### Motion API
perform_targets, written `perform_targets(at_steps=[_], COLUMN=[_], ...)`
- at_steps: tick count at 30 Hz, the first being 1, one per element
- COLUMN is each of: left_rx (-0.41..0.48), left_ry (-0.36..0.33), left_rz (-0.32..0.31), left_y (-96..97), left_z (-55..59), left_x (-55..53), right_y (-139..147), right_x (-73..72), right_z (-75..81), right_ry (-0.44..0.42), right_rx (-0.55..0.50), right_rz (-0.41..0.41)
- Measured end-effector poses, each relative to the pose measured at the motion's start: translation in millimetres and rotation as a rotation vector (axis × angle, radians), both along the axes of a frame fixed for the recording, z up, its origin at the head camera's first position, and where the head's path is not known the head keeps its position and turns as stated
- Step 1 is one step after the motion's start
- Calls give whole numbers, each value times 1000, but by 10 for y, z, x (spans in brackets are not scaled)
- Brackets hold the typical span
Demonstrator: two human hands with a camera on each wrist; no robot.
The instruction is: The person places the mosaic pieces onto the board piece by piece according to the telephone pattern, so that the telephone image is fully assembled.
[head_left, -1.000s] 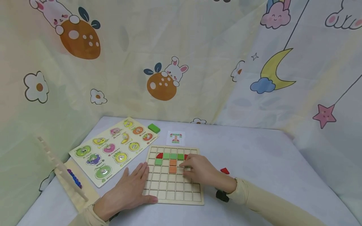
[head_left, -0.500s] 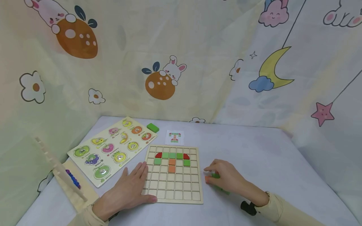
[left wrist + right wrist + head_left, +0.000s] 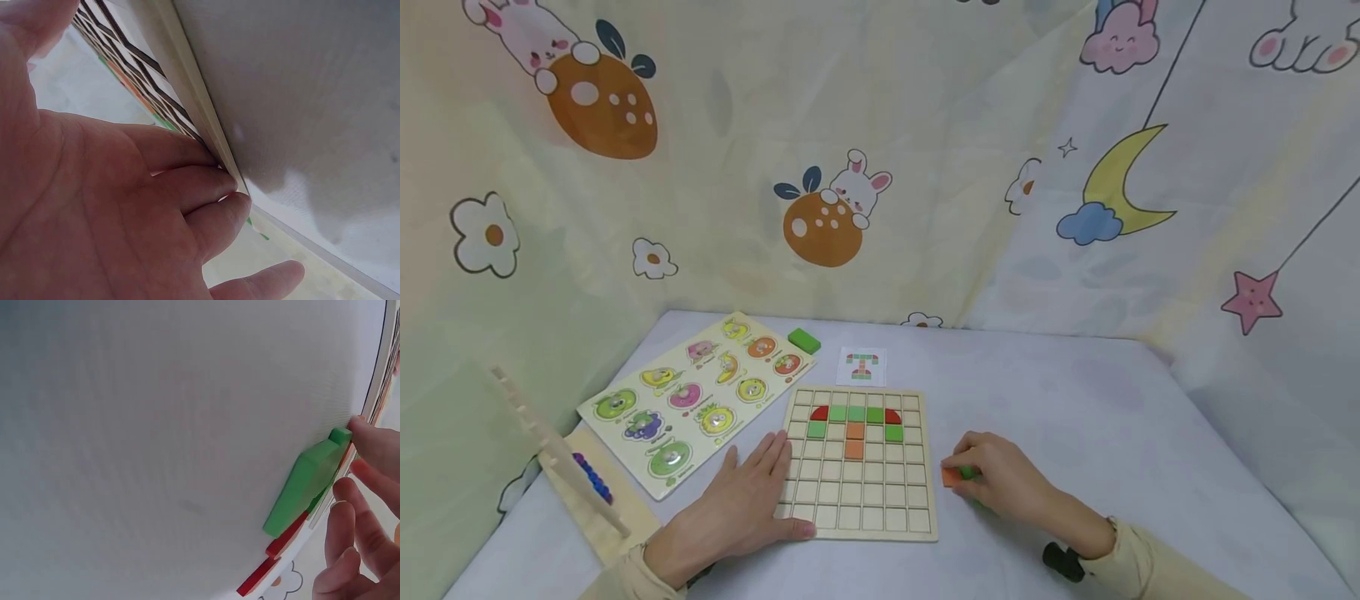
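Observation:
My left hand (image 3: 730, 500) lies along the left edge of a wooden grid board (image 3: 876, 496), thumb on the front edge and fingertips at its side. On the board, red quarter-round pieces (image 3: 892, 416), green squares (image 3: 857, 413) and orange squares (image 3: 854, 449) form a mushroom-like shape. Right of the board, my right hand (image 3: 1003, 475) pinches an orange square block (image 3: 951, 477) between thumb and forefinger, low over the table. Green blocks (image 3: 300, 487) lie beneath that hand, partly hidden in the head view. Red pieces (image 3: 287, 534) show beside them in the right wrist view.
A small pattern card (image 3: 862, 367) lies behind the board. To the left are a fruit puzzle board (image 3: 700, 392) and a wooden stand (image 3: 561, 450) with blue beads. One green block (image 3: 804, 340) sits near the puzzle's far corner. A printed cloth hangs behind the table.
My right hand has moved off the board's right side to the loose blocks, and its fingers have closed on an orange one. A green square now shows below the right red piece. My left hand stays put.

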State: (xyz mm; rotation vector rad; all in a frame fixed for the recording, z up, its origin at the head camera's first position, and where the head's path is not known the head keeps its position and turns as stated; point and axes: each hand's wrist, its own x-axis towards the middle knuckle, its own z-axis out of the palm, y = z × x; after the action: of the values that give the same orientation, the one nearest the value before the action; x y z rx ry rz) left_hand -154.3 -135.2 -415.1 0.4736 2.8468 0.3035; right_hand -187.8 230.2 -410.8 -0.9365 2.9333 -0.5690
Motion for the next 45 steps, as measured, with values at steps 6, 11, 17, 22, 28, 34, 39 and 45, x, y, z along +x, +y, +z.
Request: perform_targets(at_steps=[6,11,17,22,28,34,39,45], left_rx=[7,5,-1,-8,-7,-8,-7,-6], left_ry=[-9,-8,-8,-10,-11,-3,-4,-6], left_rz=[4,7,10,11,7,2,1,1], left_y=[-3,-4,0,3,0,-2,-4,-1], left_z=[-15,-16,-14,-16,-17,-13,-8,-15], left_x=[4,6,1,-9,-13,-7,-10,-11], right_y=[-43,-55,-46,-38,-40,-69,-169,-437], right_x=[0,-7,-8,-12,-16,-6,-4,-17], right_z=[21,17,1,-17,-19,63,159,182], right_ry=[-5,-35,-41,-45,-53,-40,5,5], right_rx=[39,24,-1,-18,-24,-20,-60,-88], right_rz=[16,26,33,25,19,-11,-37,-1])
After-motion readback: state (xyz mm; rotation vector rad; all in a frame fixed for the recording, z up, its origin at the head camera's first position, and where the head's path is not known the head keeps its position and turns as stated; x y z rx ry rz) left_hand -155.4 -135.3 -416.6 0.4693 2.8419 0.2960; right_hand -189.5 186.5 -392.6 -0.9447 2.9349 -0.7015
